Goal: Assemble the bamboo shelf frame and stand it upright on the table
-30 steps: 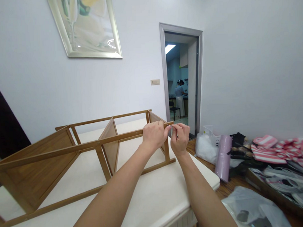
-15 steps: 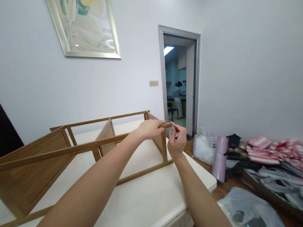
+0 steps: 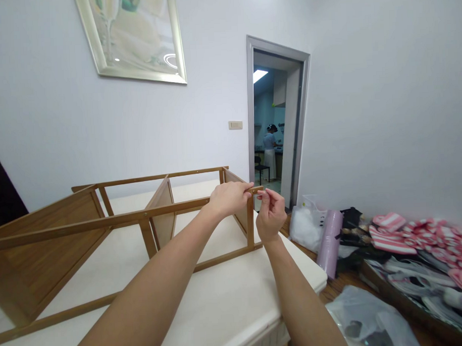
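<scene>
Wooden rail in left hand, grip closed

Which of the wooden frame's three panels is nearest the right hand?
The right-end panel, partly hidden by the left hand; the middle panel and left-end panel both lie farther left.

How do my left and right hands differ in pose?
Your left hand lies palm down across the rack; your right hand points upward. The left's index finger is stretched out; the right's fingertips pinch, apparently on a small piece. Both are bare and near the rack's end.
</scene>
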A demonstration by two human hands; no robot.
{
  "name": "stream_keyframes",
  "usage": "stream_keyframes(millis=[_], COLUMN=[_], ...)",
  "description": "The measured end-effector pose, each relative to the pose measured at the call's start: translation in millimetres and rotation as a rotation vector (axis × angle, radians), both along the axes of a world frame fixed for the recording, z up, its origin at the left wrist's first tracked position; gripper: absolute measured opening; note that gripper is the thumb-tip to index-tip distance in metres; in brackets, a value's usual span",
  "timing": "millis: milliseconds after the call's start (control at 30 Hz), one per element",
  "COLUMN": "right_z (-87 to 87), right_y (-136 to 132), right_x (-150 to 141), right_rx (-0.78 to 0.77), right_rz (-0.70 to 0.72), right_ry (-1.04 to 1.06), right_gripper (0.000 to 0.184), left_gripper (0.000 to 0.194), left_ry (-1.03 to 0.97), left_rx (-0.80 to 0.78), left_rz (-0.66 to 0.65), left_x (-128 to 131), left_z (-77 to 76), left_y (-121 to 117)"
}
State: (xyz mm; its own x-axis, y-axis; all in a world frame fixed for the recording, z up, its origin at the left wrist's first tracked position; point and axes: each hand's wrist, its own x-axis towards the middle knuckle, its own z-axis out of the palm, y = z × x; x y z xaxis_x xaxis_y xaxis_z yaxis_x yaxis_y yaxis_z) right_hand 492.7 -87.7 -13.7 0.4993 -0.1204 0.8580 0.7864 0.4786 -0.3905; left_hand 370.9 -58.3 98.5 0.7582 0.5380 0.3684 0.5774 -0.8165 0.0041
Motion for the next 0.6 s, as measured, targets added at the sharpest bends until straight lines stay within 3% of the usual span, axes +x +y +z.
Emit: stream_keyframes(millis=[600], right_z=[2.3], right_y=[-3.0], right_x=[6.3], right_rx=[0.078], right_rz=[-0.155], right_ry=[-0.296], right_gripper=[0.015], left_gripper=[0.047], left_ry=[-0.001], left_rx=[-0.050], left_rz=[-0.041], left_x=[-0.7], left_z=[2.1], left_y=[2.3])
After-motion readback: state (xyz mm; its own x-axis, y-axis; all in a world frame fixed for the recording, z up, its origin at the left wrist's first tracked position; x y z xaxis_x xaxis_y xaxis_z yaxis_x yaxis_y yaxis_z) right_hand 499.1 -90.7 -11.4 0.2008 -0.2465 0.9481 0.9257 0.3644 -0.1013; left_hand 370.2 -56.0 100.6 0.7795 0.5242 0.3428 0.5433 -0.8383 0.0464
